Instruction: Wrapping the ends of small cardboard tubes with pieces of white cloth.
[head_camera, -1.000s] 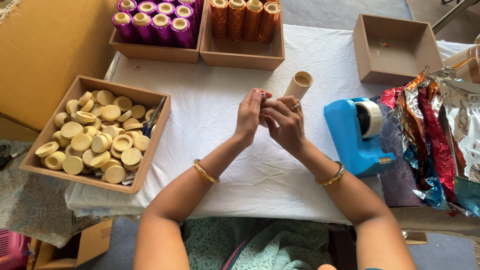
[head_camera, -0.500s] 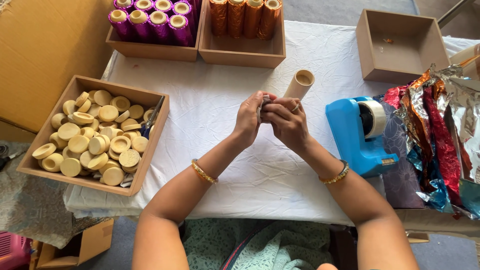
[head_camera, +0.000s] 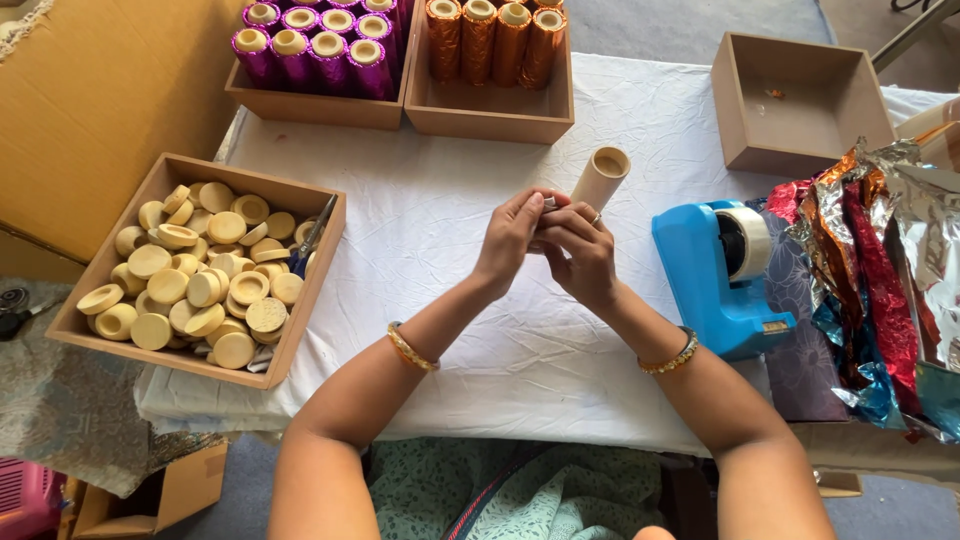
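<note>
Though partly hidden by fingers, plain cardboard tube (head_camera: 598, 178) held above mid-table, open end up and tilted away: left hand (head_camera: 510, 238) and right hand (head_camera: 580, 250) both closed round its lower end. Judged light, stiff, crushable if squeezed; best held round the wall, not the rim. Underneath, white cloth (head_camera: 440, 230), wrinkled, soft. Left, box of round beige caps (head_camera: 200, 270). Right, blue tape dispenser (head_camera: 718, 270) and foil sheets (head_camera: 880, 270). Farther back, trays of purple-wrapped tubes (head_camera: 320, 40) and orange-wrapped tubes (head_camera: 495, 35); empty box (head_camera: 800, 100).

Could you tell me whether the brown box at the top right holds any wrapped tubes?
No, the brown box holds no tubes, only a tiny scrap.
</note>
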